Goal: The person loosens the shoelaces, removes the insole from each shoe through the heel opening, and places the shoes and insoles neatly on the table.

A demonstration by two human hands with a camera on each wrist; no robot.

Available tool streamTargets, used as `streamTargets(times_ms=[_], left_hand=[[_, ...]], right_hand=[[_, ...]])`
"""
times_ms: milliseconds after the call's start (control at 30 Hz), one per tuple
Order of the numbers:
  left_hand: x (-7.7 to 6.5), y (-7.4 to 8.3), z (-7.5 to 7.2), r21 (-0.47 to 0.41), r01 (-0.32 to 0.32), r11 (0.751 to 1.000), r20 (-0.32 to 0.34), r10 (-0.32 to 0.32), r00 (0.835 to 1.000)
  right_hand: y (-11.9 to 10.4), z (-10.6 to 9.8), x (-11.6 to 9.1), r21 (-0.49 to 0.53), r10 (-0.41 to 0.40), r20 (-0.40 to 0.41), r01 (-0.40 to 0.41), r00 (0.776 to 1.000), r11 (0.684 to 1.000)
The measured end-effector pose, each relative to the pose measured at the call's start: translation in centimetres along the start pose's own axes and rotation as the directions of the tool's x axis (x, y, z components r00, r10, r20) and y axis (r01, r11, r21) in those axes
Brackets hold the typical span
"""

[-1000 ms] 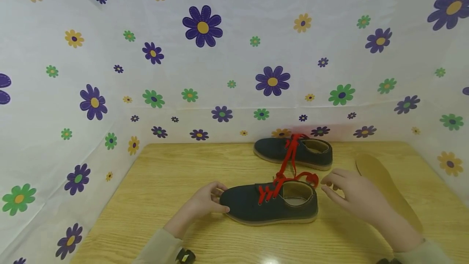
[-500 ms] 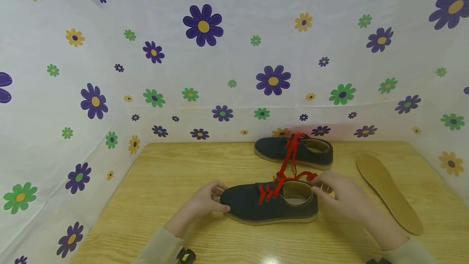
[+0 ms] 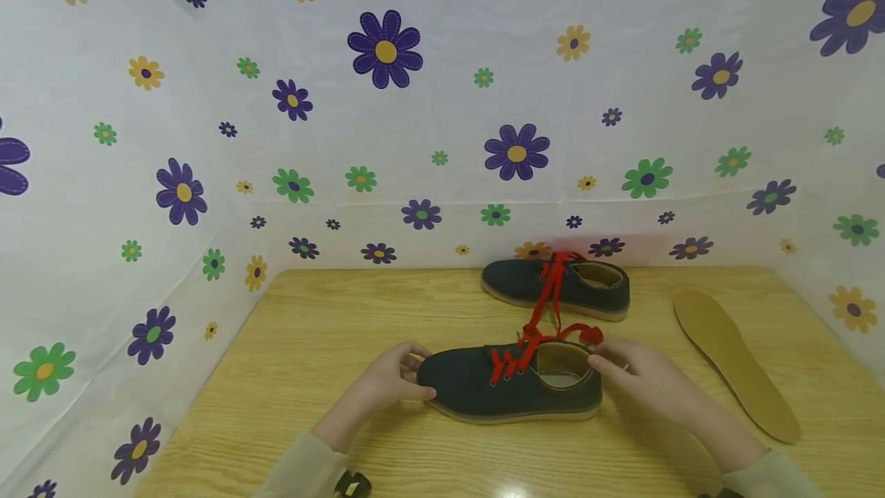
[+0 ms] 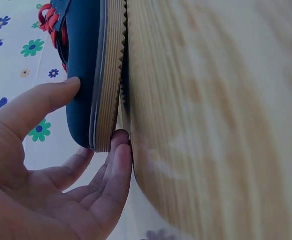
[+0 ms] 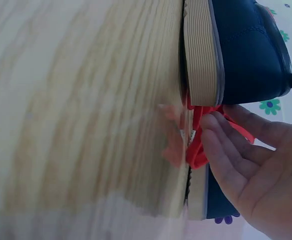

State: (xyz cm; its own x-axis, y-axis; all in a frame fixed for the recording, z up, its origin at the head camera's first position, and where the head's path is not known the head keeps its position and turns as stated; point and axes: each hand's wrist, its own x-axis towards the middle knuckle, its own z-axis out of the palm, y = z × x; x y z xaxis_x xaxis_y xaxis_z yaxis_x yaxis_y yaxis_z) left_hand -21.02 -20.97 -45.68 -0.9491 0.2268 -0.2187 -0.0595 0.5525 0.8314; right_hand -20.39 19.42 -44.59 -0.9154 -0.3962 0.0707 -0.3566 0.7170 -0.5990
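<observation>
A dark navy shoe [image 3: 459, 386] with red laces [image 3: 508, 366] lies on its sole at the table's front, toe to the left. My left hand [image 3: 383, 379] grips its toe; in the left wrist view the thumb presses the toe's upper [image 4: 83, 117] and the other fingers curl round the tip by the ridged sole [image 4: 108, 100]. At the heel, my right hand [image 3: 639, 375] pinches the back of the collar. In the right wrist view its thumb is at the heel's top edge [image 5: 256, 75], and the fingers lie behind the heel beside the loose red lace [image 5: 198, 150].
Behind it stands a second navy shoe [image 3: 515, 279], its red laces [image 3: 549, 290] hanging toward the front shoe. A tan insole [image 3: 736, 363] lies at the right on the wooden table [image 3: 311, 313]. A flower-printed white sheet [image 3: 442, 114] encloses the back and sides.
My right hand has moved left from beside the front shoe onto its heel. The left hand has stayed at the toe, and both shoes lie where they were.
</observation>
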Motion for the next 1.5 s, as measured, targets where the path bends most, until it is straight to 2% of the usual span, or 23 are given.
streamTargets(times_ms=[167, 267, 467, 533, 700, 800, 967, 1233, 1300, 1367, 1500], left_hand=[[-0.2, 0.1, 0.1, -0.019, 0.0, 1.0, -0.003, -0.001, 1.0], [-0.3, 0.0, 0.0, -0.05, 0.003, 0.999, 0.004, -0.003, 1.0], [-0.3, -0.3, 0.1, -0.147, 0.009, 0.989, 0.035, -0.004, 0.999], [-0.3, -0.4, 0.1, -0.175, 0.016, 0.984, 0.037, -0.01, 0.999], [-0.3, -0.7, 0.1, -0.229, 0.052, 0.972, 0.002, -0.053, 0.999], [-0.2, -0.8, -0.2, -0.23, 0.073, 0.97, -0.043, -0.085, 0.995], [-0.3, -0.7, -1.8, -0.219, 0.048, 0.975, -0.057, -0.061, 0.996], [-0.2, 0.3, -4.9, -0.15, -0.003, 0.989, -0.082, -0.009, 0.997], [-0.1, 0.4, -5.6, -0.122, -0.009, 0.993, -0.089, -0.002, 0.996], [0.1, 0.5, -6.4, -0.093, -0.015, 0.996, -0.095, 0.006, 0.995], [0.4, 0.8, -7.9, -0.065, -0.023, 0.998, -0.103, 0.016, 0.995]], right_hand=[[0.3, 0.0, -0.2, 0.148, 0.033, 0.098, -0.048, 0.995, 0.988], [0.5, 0.2, -0.2, 0.256, 0.053, 0.14, -0.088, 0.989, 0.963], [0.6, 0.4, -0.4, 0.384, 0.08, 0.169, -0.141, 0.982, 0.912], [0.6, 0.5, -0.4, 0.442, 0.089, 0.189, -0.166, 0.978, 0.882], [0.1, 0.8, -0.5, 0.574, 0.126, 0.263, -0.261, 0.956, 0.776], [-0.3, 1.1, -0.6, 0.613, 0.124, 0.296, -0.289, 0.947, 0.735], [-1.5, 1.9, -0.7, 0.685, 0.082, 0.344, -0.31, 0.935, 0.66], [-3.5, 3.6, -0.8, 0.763, 0.088, 0.38, -0.365, 0.921, 0.534], [-4.1, 4.1, -0.9, 0.776, 0.083, 0.371, -0.358, 0.925, 0.52], [-4.9, 4.6, -1.0, 0.773, 0.1, 0.357, -0.354, 0.929, 0.527], [-6.8, 5.6, -1.0, 0.762, 0.163, 0.358, -0.389, 0.919, 0.519]])
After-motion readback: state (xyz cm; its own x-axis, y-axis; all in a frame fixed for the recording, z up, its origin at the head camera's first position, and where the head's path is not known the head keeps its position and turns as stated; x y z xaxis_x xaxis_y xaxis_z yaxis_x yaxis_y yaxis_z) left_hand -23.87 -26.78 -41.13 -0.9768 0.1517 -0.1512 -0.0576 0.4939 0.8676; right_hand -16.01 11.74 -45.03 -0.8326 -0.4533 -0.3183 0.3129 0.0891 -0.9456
